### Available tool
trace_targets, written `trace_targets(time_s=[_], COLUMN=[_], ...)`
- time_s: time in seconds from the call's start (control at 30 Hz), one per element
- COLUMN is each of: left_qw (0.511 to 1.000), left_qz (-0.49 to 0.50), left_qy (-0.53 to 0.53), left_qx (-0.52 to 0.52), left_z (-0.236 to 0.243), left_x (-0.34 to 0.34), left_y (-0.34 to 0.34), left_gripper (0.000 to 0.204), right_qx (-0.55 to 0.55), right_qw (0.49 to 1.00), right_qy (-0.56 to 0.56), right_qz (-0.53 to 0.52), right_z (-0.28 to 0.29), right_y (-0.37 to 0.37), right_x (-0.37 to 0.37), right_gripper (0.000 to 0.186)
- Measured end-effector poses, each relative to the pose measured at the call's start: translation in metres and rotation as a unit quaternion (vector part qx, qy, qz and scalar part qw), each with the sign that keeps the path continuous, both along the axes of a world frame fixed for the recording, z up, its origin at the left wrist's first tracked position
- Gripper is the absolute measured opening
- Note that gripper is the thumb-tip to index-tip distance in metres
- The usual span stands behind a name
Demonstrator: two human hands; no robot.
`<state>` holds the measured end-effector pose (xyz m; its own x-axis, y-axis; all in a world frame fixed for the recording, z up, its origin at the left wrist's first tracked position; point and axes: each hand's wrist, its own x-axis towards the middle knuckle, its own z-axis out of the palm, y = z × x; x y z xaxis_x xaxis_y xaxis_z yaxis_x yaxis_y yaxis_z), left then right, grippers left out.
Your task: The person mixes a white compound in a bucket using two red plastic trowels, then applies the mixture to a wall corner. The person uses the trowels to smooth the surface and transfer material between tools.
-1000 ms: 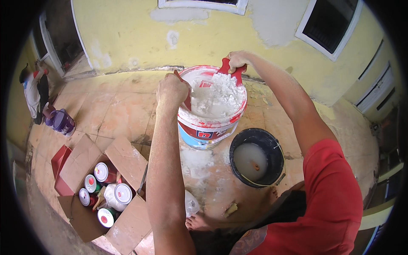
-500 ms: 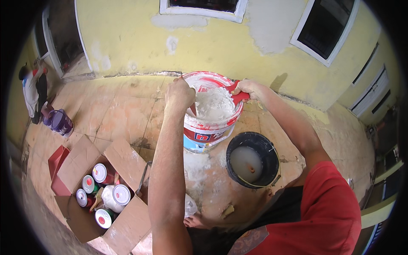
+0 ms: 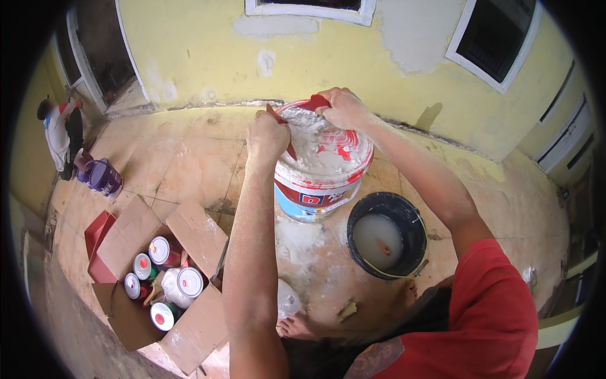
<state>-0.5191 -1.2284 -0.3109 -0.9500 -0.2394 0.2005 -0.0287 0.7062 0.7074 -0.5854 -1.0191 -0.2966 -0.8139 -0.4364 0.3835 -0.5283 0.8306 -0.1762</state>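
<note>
A red, white and blue pail (image 3: 303,211) stands on the tiled floor in front of me. White putty (image 3: 309,134) is heaped toward the far left of its round top, and red surface shows through streaks at the right. My left hand (image 3: 267,136) is closed round a red scraper (image 3: 276,115) at the pail's left rim. At the far rim, my right hand (image 3: 345,107) grips a second red scraper (image 3: 313,102), its blade against the putty. White dust coats both my forearms.
A black bucket (image 3: 413,218) of cloudy water stands right of the pail. At the left, an open cardboard box (image 3: 192,350) holds several paint cans. Farther off, a person (image 3: 58,136) crouches near a purple pail (image 3: 101,178). A yellow wall (image 3: 202,57) rises beyond.
My right hand has swept its scraper from the right side of the pail to the far rim. The putty has shifted far left, baring red surface at the right.
</note>
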Motion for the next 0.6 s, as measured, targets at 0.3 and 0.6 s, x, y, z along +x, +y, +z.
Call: trace_targets(time_s=[0.3, 0.6], left_qw=[0.999, 0.998], left_qz=[0.038, 0.059], left_qy=[-0.021, 0.027], left_qx=[-0.023, -0.023], left_z=[0.004, -0.004], left_x=[0.002, -0.013], left_y=[-0.018, -0.013], left_gripper=[0.049, 0.037], right_qx=[0.217, 0.150], right_qw=[0.953, 0.976], right_qy=[-0.004, 0.001], right_qz=[0.211, 0.160], right_z=[-0.020, -0.026], right_y=[0.055, 0.028], right_x=[0.028, 0.002], right_gripper=[0.037, 0.043])
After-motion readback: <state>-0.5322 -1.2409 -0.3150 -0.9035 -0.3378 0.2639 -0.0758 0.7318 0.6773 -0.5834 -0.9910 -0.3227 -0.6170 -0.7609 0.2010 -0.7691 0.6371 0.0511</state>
